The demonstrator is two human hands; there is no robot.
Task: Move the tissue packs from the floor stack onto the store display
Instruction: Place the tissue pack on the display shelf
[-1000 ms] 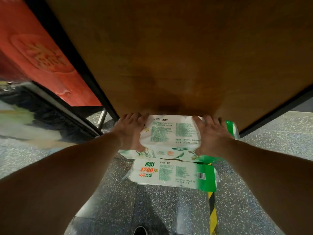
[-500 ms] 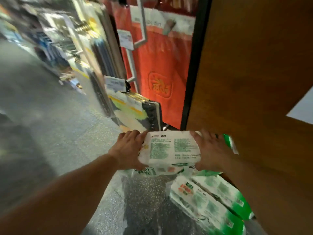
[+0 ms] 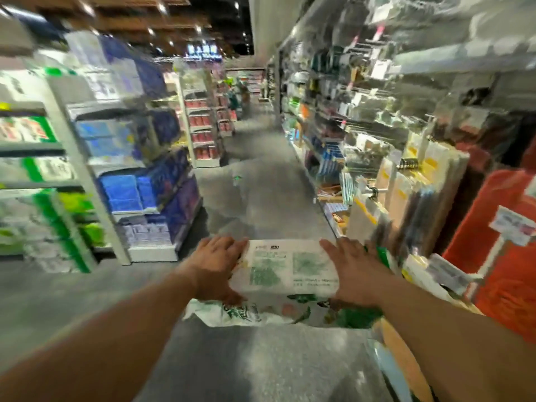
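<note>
Gripping tissue pack [image 3: 285, 265] at both ends: left hand [image 3: 216, 269], right hand [image 3: 352, 272] (frame blurred).

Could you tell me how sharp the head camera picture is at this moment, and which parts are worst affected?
Head view: heavy motion blur throughout; the shelves on the left and racks on the right smear into blocks. The tissue pack, left hand and right hand are clearest, though its print stays unreadable. Wide-angle bending shows at the edges.
</note>
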